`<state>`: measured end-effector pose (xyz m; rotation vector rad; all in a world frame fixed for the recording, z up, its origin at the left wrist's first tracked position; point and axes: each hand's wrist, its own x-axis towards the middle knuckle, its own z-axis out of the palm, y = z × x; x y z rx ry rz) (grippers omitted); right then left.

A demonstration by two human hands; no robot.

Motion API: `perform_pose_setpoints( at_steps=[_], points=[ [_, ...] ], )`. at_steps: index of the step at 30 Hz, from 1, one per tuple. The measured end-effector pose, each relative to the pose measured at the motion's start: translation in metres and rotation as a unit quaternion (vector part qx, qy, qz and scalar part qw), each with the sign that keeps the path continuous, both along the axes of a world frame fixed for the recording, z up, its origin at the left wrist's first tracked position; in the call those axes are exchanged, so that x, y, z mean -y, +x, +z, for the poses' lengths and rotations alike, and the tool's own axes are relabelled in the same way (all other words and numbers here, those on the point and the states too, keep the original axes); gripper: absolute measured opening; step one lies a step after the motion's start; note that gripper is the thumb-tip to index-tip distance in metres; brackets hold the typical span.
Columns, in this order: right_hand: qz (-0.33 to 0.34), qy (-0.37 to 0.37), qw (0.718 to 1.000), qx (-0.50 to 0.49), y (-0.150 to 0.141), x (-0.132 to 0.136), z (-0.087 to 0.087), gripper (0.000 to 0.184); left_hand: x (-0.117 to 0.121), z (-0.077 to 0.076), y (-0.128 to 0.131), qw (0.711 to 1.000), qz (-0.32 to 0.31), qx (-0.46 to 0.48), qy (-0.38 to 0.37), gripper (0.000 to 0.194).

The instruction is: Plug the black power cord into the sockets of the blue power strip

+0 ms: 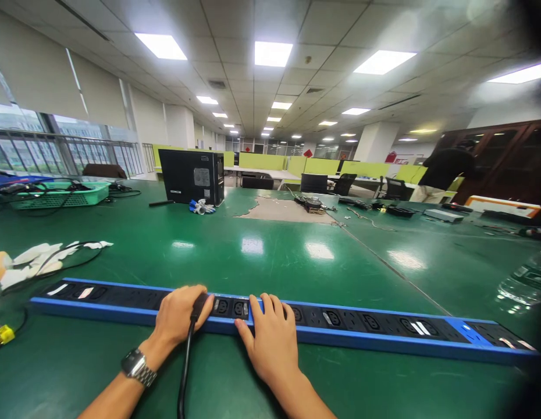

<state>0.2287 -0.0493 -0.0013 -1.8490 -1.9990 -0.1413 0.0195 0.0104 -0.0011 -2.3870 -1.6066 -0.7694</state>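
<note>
A long blue power strip with black sockets lies across the green table in front of me. My left hand, with a metal watch on the wrist, is closed round a black plug seated in one of the strip's sockets. The plug's black cable runs down toward me. My right hand rests on the strip just right of the plug, fingers laid flat over its edge, holding nothing.
A black computer case stands at the back. A green basket of cables sits far left, with white scraps and cables nearer. Loose parts lie mid-table. A person in black stands at right.
</note>
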Motion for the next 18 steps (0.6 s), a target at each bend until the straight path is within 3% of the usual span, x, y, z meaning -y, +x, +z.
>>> perform_pose_setpoints(
  at_steps=[7,18],
  points=[
    [0.004,0.004,1.000,0.010,0.0002,-0.0004,-0.0013,0.048,0.0002,0.0058,0.0016,1.000,-0.015,0.002,-0.026,0.033],
    [0.001,0.005,1.000,0.019,0.0009,-0.0029,-0.0028,0.058,-0.0012,0.0051,-0.0014,0.997,-0.056,-0.047,0.011,0.031]
  ],
)
